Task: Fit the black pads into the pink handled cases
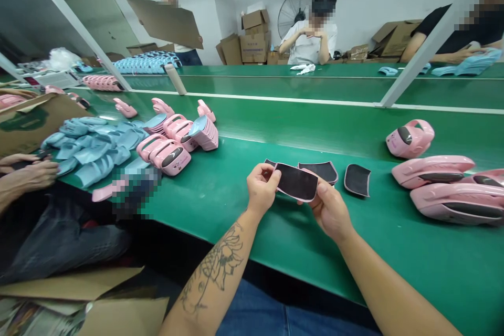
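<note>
Between my two hands is a dark curved panel with a thin pink rim [297, 182], raised a little above the green table. My left hand [262, 186] pinches its left end, thumb on top. At the right end, my right hand [331, 207] grips it between thumb and fingers. Just behind it on the table lies a similar dark panel [321, 170], partly covered by my right hand. Another dark panel [357, 180] rests by itself farther right. Pink glossy shells with dark windows [457, 202] sit at the right, beyond my right hand.
Pink shells [169, 155] and a heap of blue curved pieces [102, 144] cover the table's left. A co-worker's hands [29, 173] are at the far left. A white rail [275, 97] crosses behind, with a slanted post [417, 58]. Open cardboard [122, 315] stands below left.
</note>
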The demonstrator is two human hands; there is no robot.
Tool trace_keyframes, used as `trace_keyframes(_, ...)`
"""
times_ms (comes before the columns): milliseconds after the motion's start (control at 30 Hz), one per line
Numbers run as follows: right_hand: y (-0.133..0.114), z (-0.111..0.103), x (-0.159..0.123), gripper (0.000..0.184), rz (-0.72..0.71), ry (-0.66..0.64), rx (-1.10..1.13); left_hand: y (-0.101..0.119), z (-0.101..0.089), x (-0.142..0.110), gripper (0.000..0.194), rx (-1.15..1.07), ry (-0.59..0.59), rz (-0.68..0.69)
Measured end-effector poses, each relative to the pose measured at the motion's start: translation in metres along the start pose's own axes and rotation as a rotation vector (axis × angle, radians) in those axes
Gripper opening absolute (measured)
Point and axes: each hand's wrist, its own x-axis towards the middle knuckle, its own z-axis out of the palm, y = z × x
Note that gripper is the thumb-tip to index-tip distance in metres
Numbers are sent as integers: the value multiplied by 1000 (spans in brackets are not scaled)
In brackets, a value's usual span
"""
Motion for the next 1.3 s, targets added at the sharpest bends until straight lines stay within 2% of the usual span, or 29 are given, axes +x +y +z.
trace_keyframes(167,-4,3,-1,46,21,14,51,3,1,-3,26,62,14,89)
trace_keyframes(333,-6,4,-1,46,6,24,39,1,2,-5,29,67,-46,171)
trace_keyframes(467,-5,4,-3,46,5,18,24,-1,3,-5,34,77,-51,166)
trace_keyframes(900,-2,1,-3,49,0,48,-67,-1,2,-5,27,112,-7,197)
trace_keyframes(1100,-5,5,-2,47,4,51,-11,-3,1,-6,24,146,24,227)
trace_keyframes(1300,-7,5,-3,48,-20,30,-11,-4,-1,-7,22,136,-28,272)
